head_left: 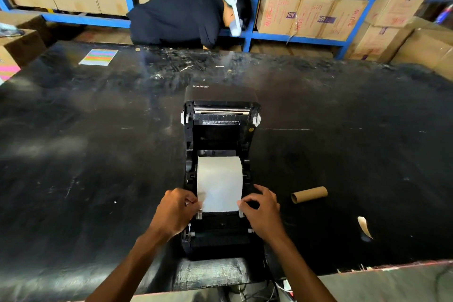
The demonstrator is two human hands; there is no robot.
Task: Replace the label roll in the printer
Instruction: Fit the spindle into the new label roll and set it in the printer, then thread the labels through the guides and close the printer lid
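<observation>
A black label printer (220, 235) stands near the front edge of the black table (98, 154), with its lid (220, 95) swung open and back. A white label roll (219, 179) sits in its bay, and a strip of paper is drawn toward me over the feed path. My left hand (175, 211) pinches the paper's left edge beside the white left guide. My right hand (263, 211) pinches the right edge beside the right guide. An empty brown cardboard core (309, 194) lies on the table to the printer's right.
A torn paper scrap (365, 227) lies at the right front. A striped coloured sheet (98, 57) lies at the far left. Beyond the table a person in black (181, 17) bends toward blue shelving (255, 7) filled with cardboard boxes. Cables (257, 289) hang below the table's front edge.
</observation>
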